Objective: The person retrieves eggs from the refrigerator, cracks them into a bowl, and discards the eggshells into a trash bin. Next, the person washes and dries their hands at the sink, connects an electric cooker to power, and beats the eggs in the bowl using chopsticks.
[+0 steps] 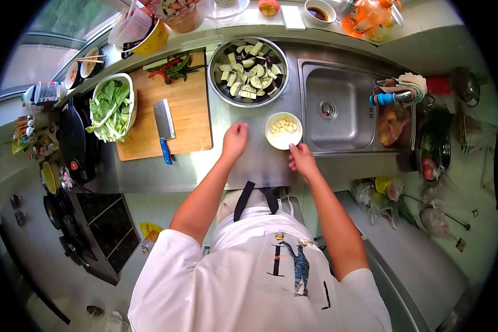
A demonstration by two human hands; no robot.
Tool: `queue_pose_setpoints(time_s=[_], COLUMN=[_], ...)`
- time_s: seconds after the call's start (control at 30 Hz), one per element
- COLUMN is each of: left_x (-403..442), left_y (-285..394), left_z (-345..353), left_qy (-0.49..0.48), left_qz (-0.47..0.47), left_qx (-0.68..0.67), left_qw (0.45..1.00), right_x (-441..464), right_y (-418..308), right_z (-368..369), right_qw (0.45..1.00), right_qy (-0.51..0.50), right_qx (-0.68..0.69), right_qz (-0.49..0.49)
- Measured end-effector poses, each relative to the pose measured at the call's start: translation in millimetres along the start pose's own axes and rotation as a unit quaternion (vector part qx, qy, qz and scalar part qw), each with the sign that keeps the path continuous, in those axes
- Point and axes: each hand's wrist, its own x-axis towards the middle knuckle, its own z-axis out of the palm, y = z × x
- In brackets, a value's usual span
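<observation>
Left hand [236, 140] closed in a loose fist over the counter [205, 171], between board and bowl; can't tell if anything's inside it. Right hand [302, 159] has fingers curled at the near right rim of the small white bowl [275, 145]; looks like contact, can't tell whether it grips. Bowl sits upright, just left of the sink [343, 91], holding peeled garlic cloves [283, 125].

Risks, my judgement: a one-sided push or lift on that rim could tip the bowl and roll cloves onto the counter or into the sink. Cleaver [164, 119] lies on the board [196, 127], blue handle past the near edge; a sleeve or forearm swinging left could catch it.

Containers: metal basin [249, 103], far of the bowl, full of cut eggplant [253, 74]. White basket [133, 105] at the board's left, heaped with leafy greens [110, 105]. Peppers [177, 70] loose at the board's far end. Far ledge: sauce bowl [330, 9], dark liquid inside. Right of the sink: plastic bag [394, 130], contents unclear.
</observation>
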Motion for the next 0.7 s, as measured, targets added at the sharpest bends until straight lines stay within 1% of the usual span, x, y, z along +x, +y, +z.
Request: queue_pose_setpoints(time_s=[0.03, 0.07, 0.1, 0.13, 0.17, 0.2, 0.23, 0.27, 0.3, 0.33, 0.37, 0.4, 0.43, 0.47, 0.5, 0.57, 0.6, 0.63, 0.7], left_x=[-6.8, -13.2, -15.8, -17.8, -19.8, -28.4, -30.3, -32.8, -35.8, -39.5, -42.5, -42.8, -41.0, -38.3, -34.9, -28.4, -25.9, -25.8, -28.5], left_y=[-5.0, -9.8, -9.3, -9.0, -8.1, 12.8, 19.8, 25.8, 30.3, 37.7, 45.7, 50.3, 52.0, 55.8, 58.9, 51.9, 48.8, 48.3, 45.6], left_z=[2.7, 7.2, 11.6, 16.0, 19.6, 17.3, 16.4, 15.1, 14.4, 13.4, 12.8, 13.9, 17.7, 21.6, 24.5, 26.1, 24.1, 21.4, 15.9], left_qy=[-0.048, -0.069, -0.068, -0.063, -0.059, -0.050, -0.048, -0.006, 0.037, 0.038, -0.027, -0.090, -0.088, -0.120, -0.149, -0.148, -0.174, -0.200, -0.205], left_qz=[0.052, 0.049, 0.047, 0.062, 0.076, 0.076, 0.074, 0.169, 0.260, 0.255, 0.323, 0.389, 0.389, 0.418, 0.446, 0.456, 0.454, 0.450, 0.449], left_qx=[0.027, 0.023, 0.021, 0.044, 0.067, 0.087, 0.082, 0.144, 0.205, 0.201, 0.224, 0.245, 0.242, 0.261, 0.281, 0.292, 0.301, 0.310, 0.321], left_qw=[0.997, 0.996, 0.996, 0.995, 0.993, 0.992, 0.993, 0.975, 0.943, 0.945, 0.919, 0.883, 0.885, 0.862, 0.837, 0.828, 0.821, 0.813, 0.808], right_x=[7.4, 12.7, 29.4, 54.6, 57.0, 58.9, 44.6, 30.5, 25.2, 21.5, 15.9, 9.7, 3.5, 0.4, 3.4, 11.7, 6.4, 1.2, -7.4], right_y=[-8.1, -15.3, -5.3, 18.5, 21.5, 23.8, 6.2, -11.9, -21.0, -26.8, -31.7, -38.8, -48.1, -55.1, -54.7, -44.3, -47.8, -57.5, -70.4], right_z=[7.6, 11.7, 14.7, 18.3, 19.4, 20.7, 20.1, 19.7, 18.5, 17.5, 16.5, 16.2, 17.2, 19.4, 20.0, 17.9, 18.2, 18.9, 18.7], right_qw=[1.000, 0.998, 0.998, 0.992, 0.986, 0.979, 0.969, 0.958, 0.957, 0.954, 0.951, 0.950, 0.936, 0.920, 0.919, 0.926, 0.929, 0.928, 0.917], right_qy=[0.026, 0.051, 0.051, 0.101, 0.125, 0.150, 0.162, 0.172, 0.170, 0.143, 0.116, 0.116, 0.093, 0.069, 0.067, 0.042, 0.040, 0.035, 0.016], right_qx=[-0.011, -0.021, -0.024, -0.071, -0.096, -0.122, -0.166, -0.209, -0.216, -0.237, -0.257, -0.262, -0.310, -0.357, -0.359, -0.323, -0.291, -0.292, -0.367], right_qz=[0.003, 0.007, 0.008, -0.030, -0.049, -0.067, -0.082, -0.097, -0.096, -0.112, -0.127, -0.127, -0.135, -0.145, -0.151, -0.192, -0.224, -0.229, -0.156])
